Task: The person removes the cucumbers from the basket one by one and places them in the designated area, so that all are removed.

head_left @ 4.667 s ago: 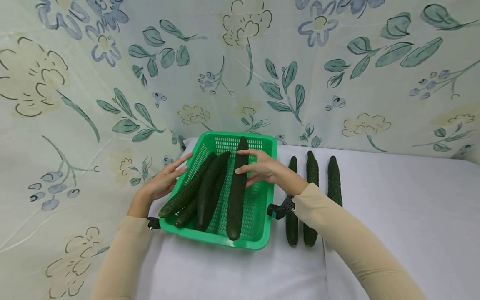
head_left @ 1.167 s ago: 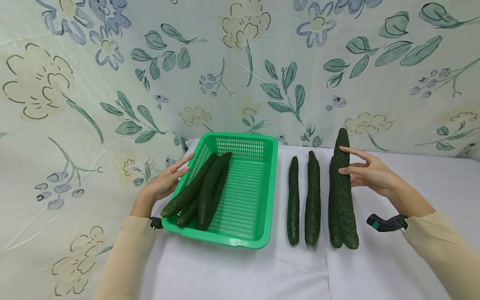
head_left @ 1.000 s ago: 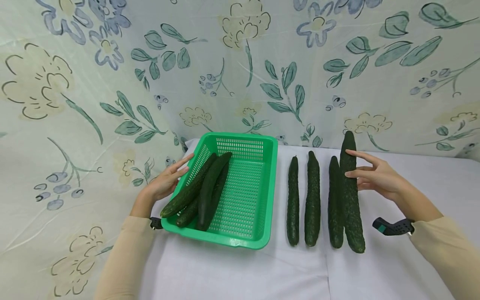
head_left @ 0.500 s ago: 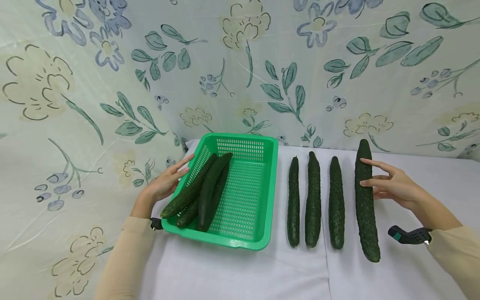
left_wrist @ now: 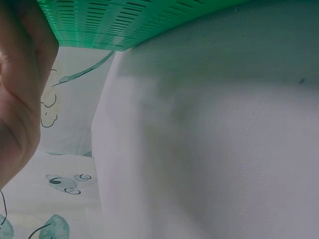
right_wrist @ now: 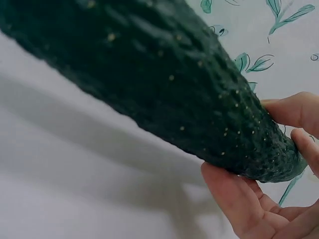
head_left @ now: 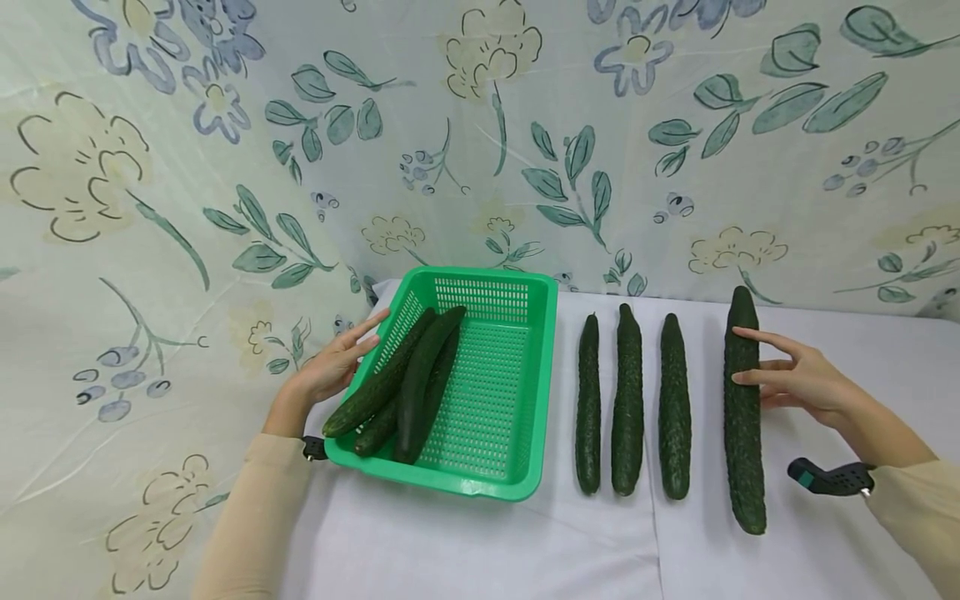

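My right hand (head_left: 806,379) holds a long dark green cucumber (head_left: 742,433) near its upper part, at the right end of a row. In the right wrist view the thumb and fingers of the hand (right_wrist: 279,199) pinch the bumpy cucumber (right_wrist: 174,94) from both sides, with a shadow on the cloth below it. My left hand (head_left: 326,371) rests against the left side of the green basket (head_left: 480,492), fingers extended at its rim. In the left wrist view, part of the hand (left_wrist: 22,84) shows beside the perforated basket wall (left_wrist: 124,25); its fingertips are out of view.
Inside the basket several cucumbers (head_left: 427,375) lie in its left half. Three more lie side by side on the white cloth (head_left: 570,550): one nearest the basket (head_left: 588,408), a middle one (head_left: 627,400) and one (head_left: 675,408) beside the held cucumber. A floral curtain (head_left: 480,125) hangs behind.
My right hand has carried the cucumber from the basket over to the right, past the other three, and lately a little toward the near edge. My left hand has stayed at the basket.
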`<state>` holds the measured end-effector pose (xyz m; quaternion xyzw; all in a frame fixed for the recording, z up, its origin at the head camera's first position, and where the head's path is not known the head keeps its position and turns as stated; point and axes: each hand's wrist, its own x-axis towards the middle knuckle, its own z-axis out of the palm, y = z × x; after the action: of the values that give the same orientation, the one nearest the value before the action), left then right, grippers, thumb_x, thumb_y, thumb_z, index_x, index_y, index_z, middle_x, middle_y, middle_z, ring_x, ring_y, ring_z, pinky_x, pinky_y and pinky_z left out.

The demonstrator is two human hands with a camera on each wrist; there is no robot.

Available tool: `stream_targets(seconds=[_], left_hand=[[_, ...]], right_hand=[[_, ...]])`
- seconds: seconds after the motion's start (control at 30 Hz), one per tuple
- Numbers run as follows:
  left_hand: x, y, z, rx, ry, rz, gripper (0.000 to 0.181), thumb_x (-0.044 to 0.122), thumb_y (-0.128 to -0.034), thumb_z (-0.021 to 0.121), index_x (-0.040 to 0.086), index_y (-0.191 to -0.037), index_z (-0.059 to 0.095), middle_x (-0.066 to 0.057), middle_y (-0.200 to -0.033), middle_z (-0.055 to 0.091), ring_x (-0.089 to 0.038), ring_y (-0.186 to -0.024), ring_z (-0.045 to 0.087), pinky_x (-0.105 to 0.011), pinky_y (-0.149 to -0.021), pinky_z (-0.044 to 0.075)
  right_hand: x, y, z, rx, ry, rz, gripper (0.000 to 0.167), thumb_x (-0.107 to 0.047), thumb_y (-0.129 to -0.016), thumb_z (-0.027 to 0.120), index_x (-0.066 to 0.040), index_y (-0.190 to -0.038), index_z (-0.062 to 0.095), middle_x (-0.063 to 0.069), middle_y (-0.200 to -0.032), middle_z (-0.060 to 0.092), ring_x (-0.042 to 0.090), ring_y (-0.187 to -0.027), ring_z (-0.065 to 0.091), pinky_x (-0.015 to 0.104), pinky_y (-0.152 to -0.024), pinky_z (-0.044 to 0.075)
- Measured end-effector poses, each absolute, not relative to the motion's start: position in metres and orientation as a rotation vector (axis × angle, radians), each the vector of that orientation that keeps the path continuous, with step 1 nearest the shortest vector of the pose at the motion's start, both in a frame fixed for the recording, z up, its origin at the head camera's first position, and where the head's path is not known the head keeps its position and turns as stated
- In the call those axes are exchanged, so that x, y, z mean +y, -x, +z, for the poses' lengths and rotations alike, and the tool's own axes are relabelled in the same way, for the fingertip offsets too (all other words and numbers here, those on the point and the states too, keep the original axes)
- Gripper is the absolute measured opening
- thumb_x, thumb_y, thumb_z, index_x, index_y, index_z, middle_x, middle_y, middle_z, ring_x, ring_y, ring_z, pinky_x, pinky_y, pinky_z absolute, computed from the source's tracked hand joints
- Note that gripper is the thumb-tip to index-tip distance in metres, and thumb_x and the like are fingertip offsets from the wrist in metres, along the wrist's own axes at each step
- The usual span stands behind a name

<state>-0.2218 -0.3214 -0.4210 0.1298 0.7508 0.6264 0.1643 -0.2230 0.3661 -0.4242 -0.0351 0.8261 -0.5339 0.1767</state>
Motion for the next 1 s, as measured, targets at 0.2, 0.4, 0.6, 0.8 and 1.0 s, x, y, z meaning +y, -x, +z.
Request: stream_targets(seconds=[0.2, 0.4, 0.6, 0.8, 1.0], left_hand=[[-0.322, 0.222, -0.420, 2.147, -0.365, 1.778, 0.054, 0.026, -0.1103, 0.040, 0.028, -0.161, 0.022, -0.012, -0.159, 0.016, -0.009, -0.041, 0.029, -0.021, -0.044, 0.033], [-0.322, 0.222, -0.420, 2.169, -0.371, 1.767, 0.054, 0.026, -0.1103, 0.040, 0.028, -0.161, 0.022, -0.020, -0.148, 0.026, -0.009, -0.041, 0.028, -0.022, -0.041, 0.033], [-0.322, 0.222, -0.420, 2.161, -0.360, 1.764, 0.054, 0.028, -0.1099, 0.041, 0.030, -0.161, 0.023, -0.016, -0.155, 0.022, -0.008, -0.042, 0.032, -0.022, -0.042, 0.034], [-0.322, 0.222, -0.421, 2.146, -0.366, 1.776, 0.054, 0.027, -0.1099, 0.041, 0.029, -0.161, 0.023, -0.013, -0.161, 0.015, -0.008, -0.041, 0.033, -0.022, -0.043, 0.035], [-0.322, 0.222, -0.421, 2.149, -0.354, 1.776, 0.054, 0.029, -0.1098, 0.041, 0.029, -0.161, 0.023, -0.015, -0.154, 0.023, -0.009, -0.041, 0.032, -0.022, -0.043, 0.034]], right_hand=[[0.369, 0.224, -0.427, 2.377, 0.095, -1.460, 0.085, -0.018, -0.095, 0.071, -0.042, -0.159, 0.021, 0.056, -0.142, 0.009, 0.022, -0.075, 0.067, 0.039, -0.071, 0.058], [0.367, 0.226, -0.429, 2.413, 0.081, -1.416, 0.088, -0.020, -0.092, 0.075, -0.040, -0.159, 0.022, 0.056, -0.141, 0.013, 0.022, -0.071, 0.066, 0.040, -0.069, 0.059], [0.365, 0.227, -0.432, 2.445, 0.082, -1.368, 0.090, -0.020, -0.089, 0.077, -0.039, -0.159, 0.023, 0.056, -0.140, 0.015, 0.019, -0.068, 0.062, 0.040, -0.067, 0.059], [0.362, 0.230, -0.432, 2.470, 0.080, -1.354, 0.090, -0.020, -0.089, 0.078, -0.036, -0.159, 0.025, 0.055, -0.138, 0.024, 0.018, -0.066, 0.061, 0.040, -0.064, 0.058], [0.357, 0.233, -0.434, 2.500, 0.061, -1.330, 0.087, -0.019, -0.086, 0.080, -0.033, -0.158, 0.032, 0.030, -0.110, 0.055, 0.015, -0.060, 0.055, 0.040, -0.061, 0.058]])
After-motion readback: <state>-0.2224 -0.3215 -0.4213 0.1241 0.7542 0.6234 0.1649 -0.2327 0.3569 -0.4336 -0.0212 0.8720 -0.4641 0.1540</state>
